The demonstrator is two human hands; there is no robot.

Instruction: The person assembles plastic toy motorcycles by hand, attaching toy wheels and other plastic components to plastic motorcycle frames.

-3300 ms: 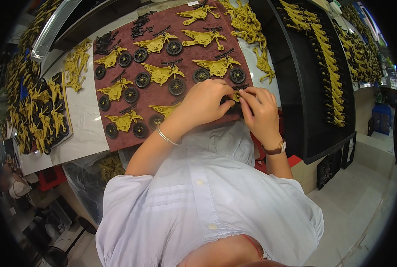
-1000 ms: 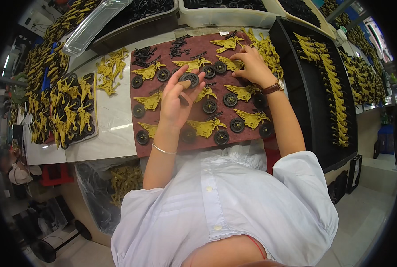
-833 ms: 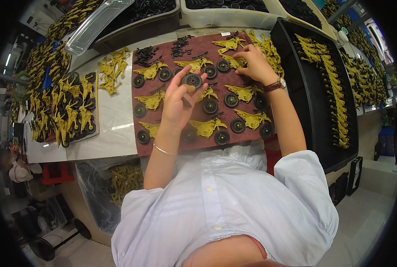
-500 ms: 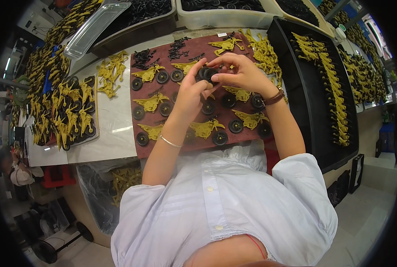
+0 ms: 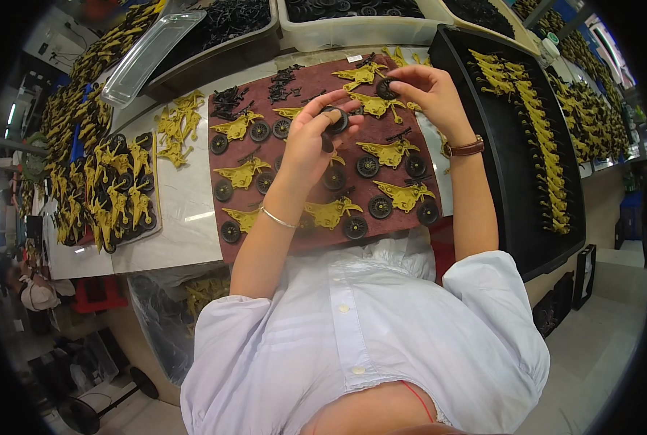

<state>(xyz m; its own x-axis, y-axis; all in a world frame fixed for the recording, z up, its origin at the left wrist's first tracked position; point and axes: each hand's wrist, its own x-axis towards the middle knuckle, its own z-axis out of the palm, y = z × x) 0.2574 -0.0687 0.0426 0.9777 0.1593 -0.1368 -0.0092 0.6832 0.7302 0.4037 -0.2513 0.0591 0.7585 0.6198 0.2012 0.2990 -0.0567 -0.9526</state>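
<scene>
Small black toy wheels (image 5: 335, 122) sit in my left hand (image 5: 313, 138), its fingers curled round them above the middle of the dark red mat (image 5: 258, 161). Farther right, my right hand (image 5: 431, 98) pinches a single black wheel (image 5: 386, 88) between thumb and fingertips. That wheel is beside a yellow motorbike body (image 5: 360, 75) at the mat's far right. Other yellow bodies (image 5: 390, 153) lie in rows on the mat, most with a black wheel at each end and small black parts above. My left hand and forearm hide some of the middle ones.
Small black parts (image 5: 229, 101) lie in piles along the mat's far edge. Bins of black parts (image 5: 352, 29) stand behind it. To the right is a black tray (image 5: 505, 159) with a line of yellow parts; at left, a board of yellow-and-black assemblies (image 5: 109, 192) and loose yellow pieces (image 5: 180, 123).
My hands have parted. The right one has moved right and away from me with one wheel, while the left stays near its place holding wheels.
</scene>
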